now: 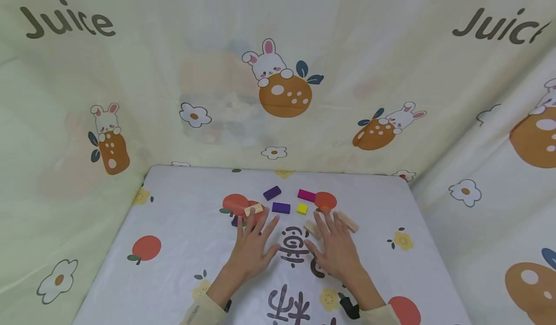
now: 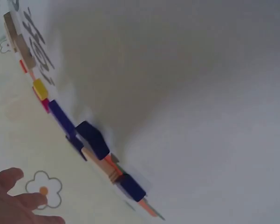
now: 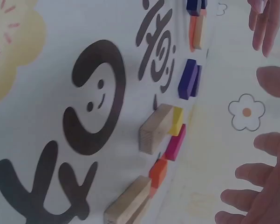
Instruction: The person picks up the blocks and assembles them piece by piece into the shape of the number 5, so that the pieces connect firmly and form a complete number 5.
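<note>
Two plain wooden blocks lie flat among the coloured ones: one far left by the left fingertips, another near centre under the right fingertips.

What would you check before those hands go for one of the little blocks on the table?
1. Left hand free: ok, fingers straight, gripping nothing.
2. Right hand free: ok, fingers spread flat.
3. Plain wooden block within reach: ok, at the left fingertips.
4. Yellow block unobstructed: ok, it lies apart from the purple block beside it.
5. Small orange block: cannot tell in the head view, mostly hidden behind right fingers.
6. Blocks lying flat on the table: ok, none stacked.
</note>
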{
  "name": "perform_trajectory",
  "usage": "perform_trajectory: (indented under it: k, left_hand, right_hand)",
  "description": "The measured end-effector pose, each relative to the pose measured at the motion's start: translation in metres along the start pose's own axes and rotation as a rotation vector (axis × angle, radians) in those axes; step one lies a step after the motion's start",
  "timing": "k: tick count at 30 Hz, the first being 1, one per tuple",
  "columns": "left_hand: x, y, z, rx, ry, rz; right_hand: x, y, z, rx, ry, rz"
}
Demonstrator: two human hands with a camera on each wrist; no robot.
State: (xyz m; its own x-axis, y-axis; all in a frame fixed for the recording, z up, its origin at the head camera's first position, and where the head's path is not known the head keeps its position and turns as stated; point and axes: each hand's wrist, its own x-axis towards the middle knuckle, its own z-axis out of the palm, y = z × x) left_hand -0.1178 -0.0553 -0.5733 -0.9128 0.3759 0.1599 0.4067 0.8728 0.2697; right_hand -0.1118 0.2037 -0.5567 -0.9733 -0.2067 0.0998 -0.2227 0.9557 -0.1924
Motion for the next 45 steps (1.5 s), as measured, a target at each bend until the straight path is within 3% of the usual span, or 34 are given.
perform_trajectory:
  k: [6,14,20,27,34,45]
  left_hand:
    - [0.005,0.0,0.01,-0.033,0.01,0.041]
    - [0.015,0.005,0.029,-0.06,-0.1,0.083]
    - [0.026,0.02,0.041,-0.072,-0.141,0.145]
    - [0.033,0.032,0.055,0.055,-0.126,0.23]
    - [0.048,0.041,0.061,0.123,-0.123,0.299]
    - [0.076,0.058,0.067,0.166,-0.225,0.326]
  right_hand:
    - [0.003,0.007,0.003,0.009,-0.012,0.061]
    - [0.002,0.02,0.019,0.029,0.038,0.13]
    - [0.001,0.03,0.03,0.049,0.026,0.186]
    - [0.0,0.035,0.043,0.069,-0.005,0.213]
    - [0.001,0.039,0.048,0.048,0.059,0.21]
    - [0.009,0.044,0.052,-0.035,0.092,0.208]
